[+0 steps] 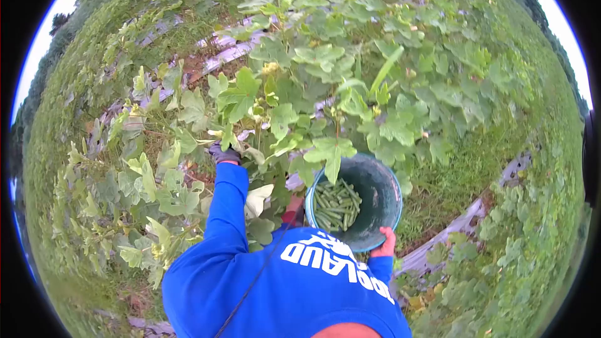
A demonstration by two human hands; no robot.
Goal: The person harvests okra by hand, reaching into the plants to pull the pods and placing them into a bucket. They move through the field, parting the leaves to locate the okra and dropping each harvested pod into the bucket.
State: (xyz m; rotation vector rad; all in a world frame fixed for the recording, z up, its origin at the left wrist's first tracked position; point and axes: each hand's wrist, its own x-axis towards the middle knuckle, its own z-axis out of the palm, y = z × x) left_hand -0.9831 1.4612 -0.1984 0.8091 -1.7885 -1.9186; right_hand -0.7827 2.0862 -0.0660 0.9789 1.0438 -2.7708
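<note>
My left hand, in a dark glove, reaches into the leafy okra plants. Its fingers look closed beside a pale yellowish bud or stem, and leaves partly hide what they hold. With my right hand, bare at the fingers, I grip the near right rim of a dark green bucket. The bucket is tilted so that its inside shows. Cut green okra pods lie heaped on the left side of its bottom. One broad leaf overhangs the bucket's far rim.
Dense rows of the same plants spread ahead and to both sides. Strips of pale plastic mulch run along the ground, with grass between rows. A thin dark cord crosses my blue sleeve. Trees line the far edges.
</note>
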